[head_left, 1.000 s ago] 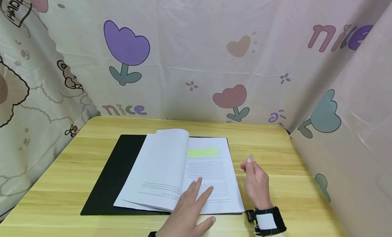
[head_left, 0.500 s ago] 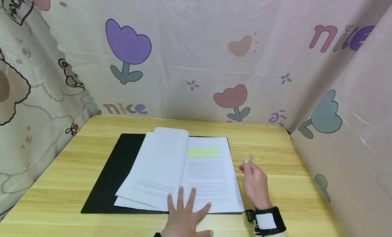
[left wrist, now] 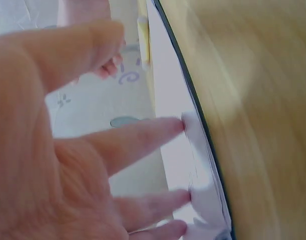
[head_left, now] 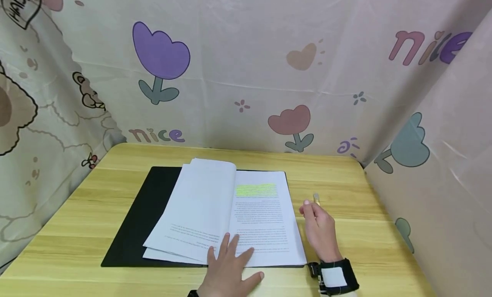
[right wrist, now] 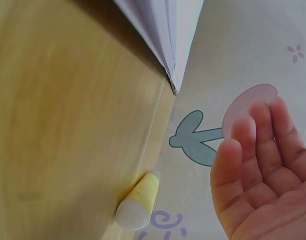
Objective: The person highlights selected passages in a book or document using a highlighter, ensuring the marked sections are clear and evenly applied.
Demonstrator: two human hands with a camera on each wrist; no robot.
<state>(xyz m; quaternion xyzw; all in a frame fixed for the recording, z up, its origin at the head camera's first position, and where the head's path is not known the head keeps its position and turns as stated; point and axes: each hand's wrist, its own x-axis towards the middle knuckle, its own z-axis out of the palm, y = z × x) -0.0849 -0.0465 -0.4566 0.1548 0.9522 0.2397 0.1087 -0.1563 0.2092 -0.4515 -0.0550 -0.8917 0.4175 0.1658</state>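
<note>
An open booklet of printed sheets [head_left: 259, 228] lies on a black folder [head_left: 134, 228], a yellow highlighted block on its right page. My left hand [head_left: 226, 267] is spread over the booklet's near edge by the fold; its fingertips touch the paper in the left wrist view. To the right of the booklet, my right hand [head_left: 322, 235] is held above the table with fingers bent loosely and nothing in them. Beyond it lies a yellow marker with whitish ends [right wrist: 140, 202], seen whole in the right wrist view and partly hidden by the hand in the head view.
Underneath is a light wooden table [head_left: 77, 211]. A patterned curtain [head_left: 230, 66] surrounds its back and sides. The left page stack bulges up near the fold, with its lower sheets fanned out slightly.
My left hand has drawn back toward the near edge and to the left, down onto the booklet. The right hand has shifted slightly left, uncovering more of the marker.
</note>
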